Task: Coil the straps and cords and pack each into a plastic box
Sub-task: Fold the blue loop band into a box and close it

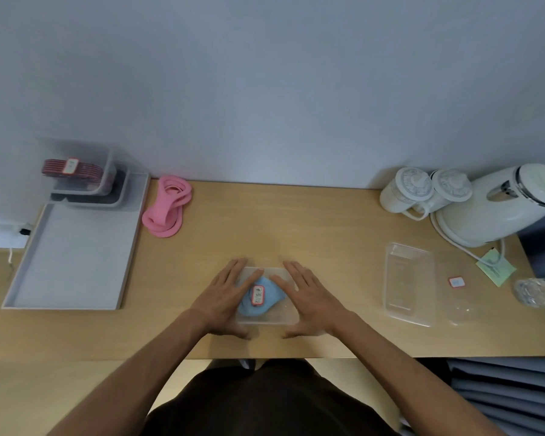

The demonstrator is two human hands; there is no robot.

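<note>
A clear plastic box sits at the front middle of the wooden table, with a coiled blue strap inside under a lid that bears a red-edged label. My left hand lies flat on the box's left side, fingers straight. My right hand lies flat on its right side the same way. A loose pink strap lies at the back left. A second clear box holding a red strap stands on the grey tray.
An empty clear box and a clear lid with a label sticker lie at the right. Behind them stand two white lidded mugs, a white kettle with its cord, a green note and a plastic bottle.
</note>
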